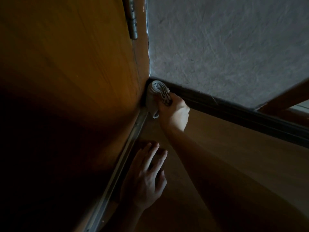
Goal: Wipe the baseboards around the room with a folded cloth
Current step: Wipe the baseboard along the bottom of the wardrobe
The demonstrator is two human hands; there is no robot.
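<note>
- Folded cloth point(156, 96): pale grey, in several layers, set just above the middle of the frame, in the corner where the baseboard point(234, 111) meets the foot of the door point(75, 64). Its rounded fold points into the corner. Whether it actually touches the baseboard cannot be made out in the shadow.
- Right hand point(174, 111): grips the cloth from the right and below, with the fingers curled round the layered edge. The fingertips are hidden in the folds. The forearm runs down to the lower right and is cut off by the frame edge.
- Baseboard: a dark moulded strip slanting from the corner towards the right edge. Its surface is too dim to show detail.
- Left hand point(145, 174): lies palm down on the floor point(234, 156) at lower centre, with the fingers straight and slightly spread, holding nothing. The wrist fades into darkness.
- Metal strip point(123, 158): runs along the door's foot, just left of the left hand.
- Door: brown wood grain fills the left half of the frame, and its lower left is lost in black shadow. A hinge point(133, 19) shows at upper centre, partly cut off by the top edge.
- Wall point(225, 47): grey and rough-textured, filling the upper right.
- Wooden bar point(287, 96): slants across the right edge of the frame. What it belongs to cannot be told.
</note>
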